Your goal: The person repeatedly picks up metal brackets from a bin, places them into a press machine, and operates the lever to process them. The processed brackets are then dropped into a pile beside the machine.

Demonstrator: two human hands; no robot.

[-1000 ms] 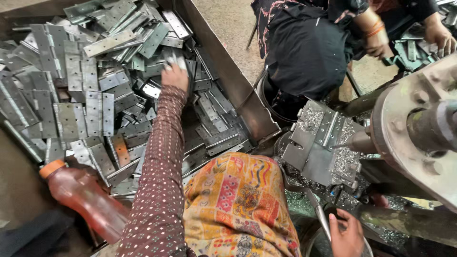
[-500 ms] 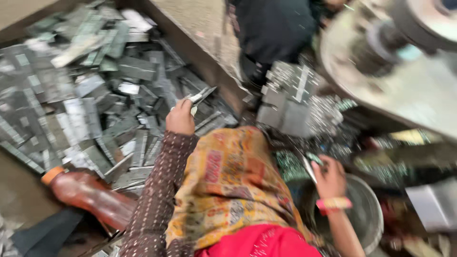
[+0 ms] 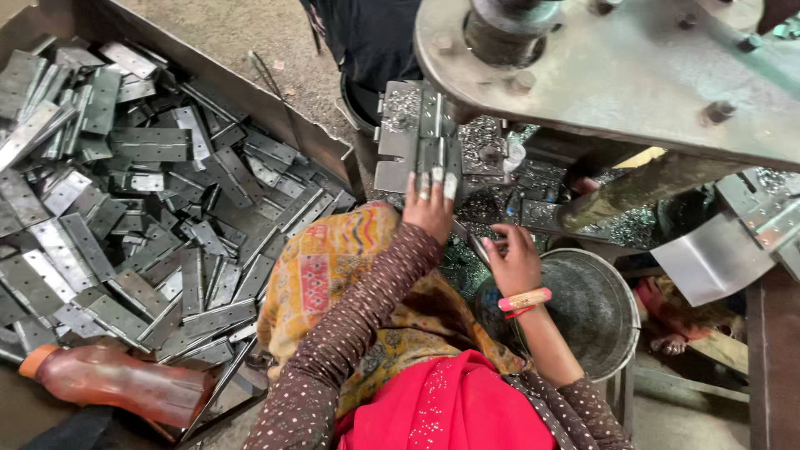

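Left hand (image 3: 429,208) lies flat, fingers open, pressing a metal strip (image 3: 433,142) onto the press bed (image 3: 398,125). Right hand (image 3: 512,262) pinches a thin rod (image 3: 473,242) just beside it. Bin of hinges (image 3: 133,208) at left.

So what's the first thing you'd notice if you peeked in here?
Probably the huge heap of grey metal hinge plates filling the metal bin on the left. Next, the big grey machine at the top, where the left hand touches a metal plate on its bed and the right hand rests close by. An orange bottle lies at the bottom left.
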